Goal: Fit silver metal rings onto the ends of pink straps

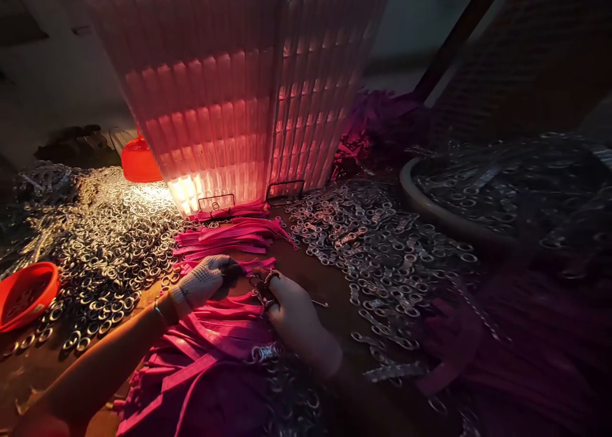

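My left hand [203, 280], in a pale dotted glove with dark fingertips, is closed at the end of a pink strap [257, 266]. To its right, my right hand [295, 314] has its fingers curled around small metal pieces [264, 291] with rings. A thin metal rod [320, 304] sticks out past the right hand; its other end is hidden by that hand. Beneath both hands lies a pile of pink straps [210, 335], and more pink straps [224, 236] are laid in bundles just beyond them.
Heaps of metal ring pieces [119, 252] lie left, with others [377, 252] right. An orange bowl [52, 282] stands at left, below an orange lamp [138, 159]. Ribbed translucent panels [205, 105] rise behind. A wide basin [415, 191] of metal pieces sits at right.
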### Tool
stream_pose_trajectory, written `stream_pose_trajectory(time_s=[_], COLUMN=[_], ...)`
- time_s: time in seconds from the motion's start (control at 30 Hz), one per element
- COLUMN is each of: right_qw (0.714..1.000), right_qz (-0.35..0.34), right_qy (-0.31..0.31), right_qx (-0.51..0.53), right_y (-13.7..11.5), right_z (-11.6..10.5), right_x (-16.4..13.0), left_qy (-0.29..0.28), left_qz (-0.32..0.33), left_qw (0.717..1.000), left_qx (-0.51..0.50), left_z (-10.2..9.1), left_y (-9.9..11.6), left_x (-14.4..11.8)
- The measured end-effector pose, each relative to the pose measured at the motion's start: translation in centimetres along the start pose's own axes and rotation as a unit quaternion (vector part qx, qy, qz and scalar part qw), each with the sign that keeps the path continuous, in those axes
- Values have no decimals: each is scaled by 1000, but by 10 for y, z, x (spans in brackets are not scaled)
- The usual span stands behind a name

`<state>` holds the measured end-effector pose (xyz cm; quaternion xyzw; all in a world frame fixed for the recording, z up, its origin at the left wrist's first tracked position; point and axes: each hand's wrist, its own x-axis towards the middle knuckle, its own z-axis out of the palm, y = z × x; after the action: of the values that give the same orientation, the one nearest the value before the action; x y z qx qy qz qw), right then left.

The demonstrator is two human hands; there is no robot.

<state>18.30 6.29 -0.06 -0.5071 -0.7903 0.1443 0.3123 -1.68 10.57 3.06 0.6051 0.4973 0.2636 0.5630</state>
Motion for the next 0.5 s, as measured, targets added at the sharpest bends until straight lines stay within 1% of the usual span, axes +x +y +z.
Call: stream_pose_trajectory(time_s=[0.07,0.17,0.2,0.27,0.33,0.37,0.4,0.5], right_qw=[998,990,987,983,981,981,981,979], right_qz=[-20,-56,-63,-64,-45,-32,-21,-12], right_qy=[-20,-42,-47,-56,-69,-78,-89,-127], right_qx=[-49,-121,-139,-163,-174,-174,-170,-157], right_y=[-11,-23,-25,-28,-29,-30,-31,-35], right_z=[1,4,6,8,9,9,7,-1], right_x=[0,-5,-8,-13,-15,-16,-16,-13], left_qy=[4,26,33,57,89,94,91,58], left_qz=[-7,-11,1,52,96,103,100,65], left_qw=[1000,998,996,984,964,960,963,987], left_qx=[-9,51,80,161,233,244,235,134], left_z=[8,22,26,32,37,37,38,35], left_y=[8,10,7,-3,-15,-20,-24,-28], left_x=[-26,-49,-53,-57,-59,-60,-60,-63])
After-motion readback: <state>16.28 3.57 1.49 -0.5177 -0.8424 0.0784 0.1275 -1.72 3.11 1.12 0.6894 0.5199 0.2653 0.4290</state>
